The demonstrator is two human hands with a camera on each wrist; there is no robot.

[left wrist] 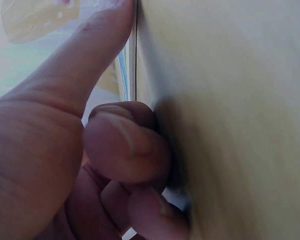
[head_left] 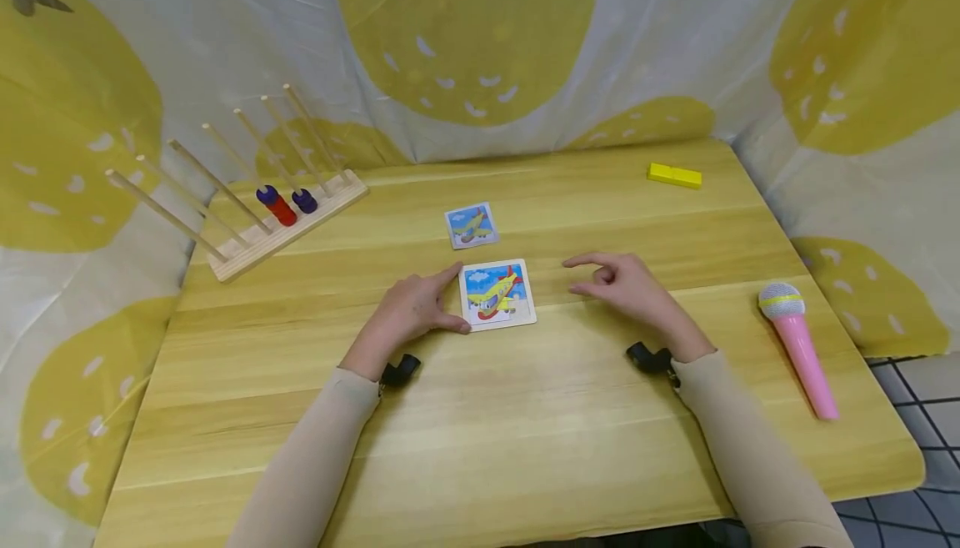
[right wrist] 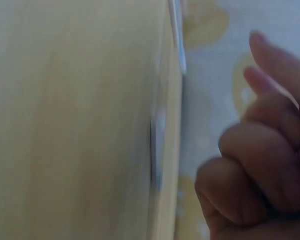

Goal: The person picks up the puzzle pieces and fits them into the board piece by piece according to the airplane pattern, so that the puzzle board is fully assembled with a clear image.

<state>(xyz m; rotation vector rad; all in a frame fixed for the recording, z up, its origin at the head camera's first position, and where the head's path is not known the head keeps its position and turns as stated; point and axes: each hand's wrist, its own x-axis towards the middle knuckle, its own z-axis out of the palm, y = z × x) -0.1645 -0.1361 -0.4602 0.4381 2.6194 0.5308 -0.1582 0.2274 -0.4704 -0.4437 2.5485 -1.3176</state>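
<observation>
A small square airplane puzzle [head_left: 497, 294] with a pale border lies flat at the middle of the table. My left hand [head_left: 411, 311] holds it by its left side, the forefinger at the upper left corner and the thumb at the lower left one. In the left wrist view the thumb [left wrist: 65, 70] meets the puzzle's thin edge, with other fingers curled below. To the puzzle's right, apart from it, my right hand [head_left: 626, 285] hovers with nothing in it; thumb and forefinger are extended and separated, other fingers bent. Behind the puzzle lies a picture card [head_left: 472, 225] of a similar airplane.
A wooden peg rack [head_left: 247, 253] with red and dark blue beads stands at the back left. A yellow block [head_left: 674, 175] lies at the back right. Near the right edge of the table [head_left: 585, 448] lies a pink toy microphone [head_left: 806, 360]. A patterned curtain [head_left: 645, 39] hangs behind.
</observation>
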